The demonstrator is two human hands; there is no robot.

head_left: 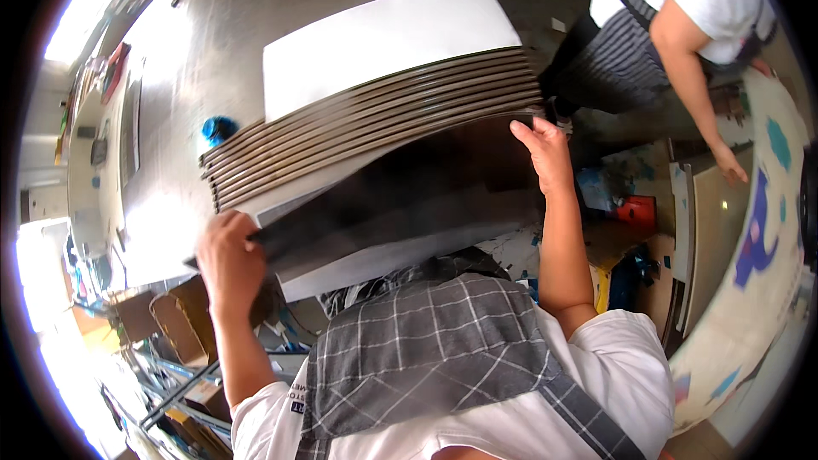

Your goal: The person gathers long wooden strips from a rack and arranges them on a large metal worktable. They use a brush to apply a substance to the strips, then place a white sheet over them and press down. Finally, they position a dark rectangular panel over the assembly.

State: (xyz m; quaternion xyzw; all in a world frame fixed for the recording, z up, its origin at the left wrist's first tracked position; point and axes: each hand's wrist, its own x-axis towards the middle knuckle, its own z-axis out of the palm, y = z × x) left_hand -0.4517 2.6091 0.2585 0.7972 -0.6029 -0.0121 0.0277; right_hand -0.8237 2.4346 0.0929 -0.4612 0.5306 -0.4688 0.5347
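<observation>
A dark, glossy flexible sheet (409, 179) is stretched between my two hands in front of my body, bowed along its length. My left hand (232, 257) is closed on its left end, and my right hand (545, 152) grips its far right corner with the thumb on top. Just beyond it, several brown strip-like edges (366, 123) lie in stepped rows; whether they are separate bars or the edges of stacked panels, I cannot tell. Behind these rows lies a white sheet (383, 38). A pale panel edge (341, 271) shows below the dark sheet.
The grey worktable (230, 13) extends away from me, with a blue round object (219, 129) left of the rows. At the right, a person in a striped apron (626, 64) stands by a curved pale board (750, 273). Shelving with boxes (183, 315) is at lower left.
</observation>
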